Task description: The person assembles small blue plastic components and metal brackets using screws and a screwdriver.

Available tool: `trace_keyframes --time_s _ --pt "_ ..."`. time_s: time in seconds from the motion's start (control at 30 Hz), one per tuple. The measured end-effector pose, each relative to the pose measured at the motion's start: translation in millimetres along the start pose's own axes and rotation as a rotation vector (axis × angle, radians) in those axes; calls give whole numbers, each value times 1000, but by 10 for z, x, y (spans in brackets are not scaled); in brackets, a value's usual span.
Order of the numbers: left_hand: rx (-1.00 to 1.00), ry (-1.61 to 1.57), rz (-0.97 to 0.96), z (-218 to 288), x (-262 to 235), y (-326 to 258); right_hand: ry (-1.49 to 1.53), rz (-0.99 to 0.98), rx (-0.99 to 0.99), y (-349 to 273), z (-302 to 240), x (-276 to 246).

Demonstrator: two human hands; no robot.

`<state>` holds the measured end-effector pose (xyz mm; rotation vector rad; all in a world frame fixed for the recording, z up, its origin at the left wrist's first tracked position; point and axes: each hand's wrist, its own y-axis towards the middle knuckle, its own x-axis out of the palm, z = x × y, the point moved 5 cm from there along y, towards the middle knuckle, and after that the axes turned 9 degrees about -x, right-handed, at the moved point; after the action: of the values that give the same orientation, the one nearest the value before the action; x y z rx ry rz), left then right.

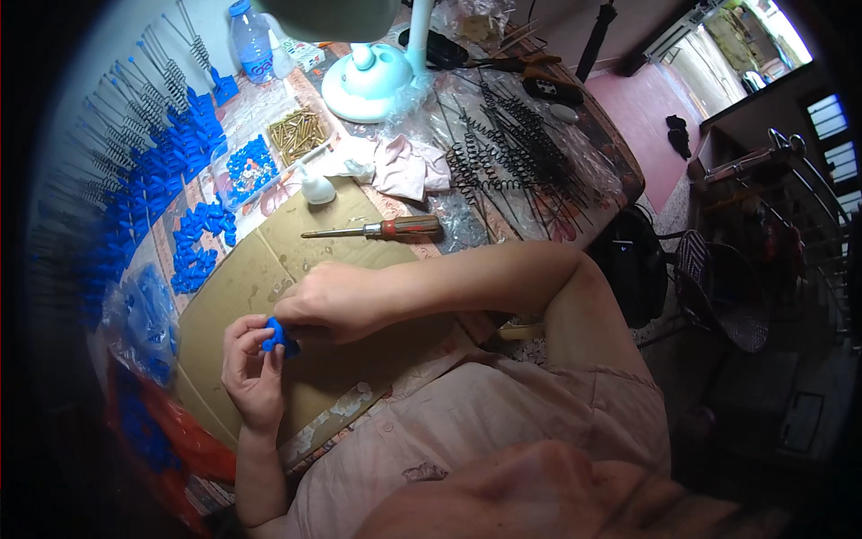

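Above a sheet of brown cardboard [233, 296], my left hand [254, 377] pinches a small blue plastic part [276, 336] between its fingers and thumb. My right hand [337, 301] is closed, its curled fingertips meeting the far side of that part; whatever they hold is hidden behind the hand. Beyond the right hand, a screwdriver [404, 228] with a red and dark handle lies on the cardboard. A small white squeeze bottle [317, 187] stands near the cardboard's far edge. Loose blue pieces [199, 247] are heaped to the left of the cardboard.
A clear box holds small blue pieces [250, 164] and brass-coloured screws [299, 133]. Blue parts with upright springs [166, 135] crowd the left side. Black coiled rods [512, 148] lie far right, near a pale cloth [409, 169]. A lamp [364, 90] and water bottle [251, 43] stand behind.
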<state>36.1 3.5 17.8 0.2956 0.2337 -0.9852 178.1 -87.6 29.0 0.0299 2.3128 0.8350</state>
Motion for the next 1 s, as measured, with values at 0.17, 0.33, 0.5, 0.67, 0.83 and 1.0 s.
trace_keyframes --time_s 0.17,0.33,0.5,0.67,0.83,1.0 --pt "-133 -142 -36 -122 -22 29 -281 -45 -171 -29 -30 66" --pt "-67 -104 -43 -118 -57 43 -303 -114 -121 -22 -29 82" --pt "-90 -178 -25 -129 -75 24 0 22 84 -12 24 19" --pt "-129 -220 -11 -123 -79 37 125 12 104 -14 55 7" --pt "-136 -188 -23 -128 -38 32 -114 -101 9 -27 16 48" --pt "-174 -229 -48 -137 -13 27 -382 -118 -265 -53 -49 106"
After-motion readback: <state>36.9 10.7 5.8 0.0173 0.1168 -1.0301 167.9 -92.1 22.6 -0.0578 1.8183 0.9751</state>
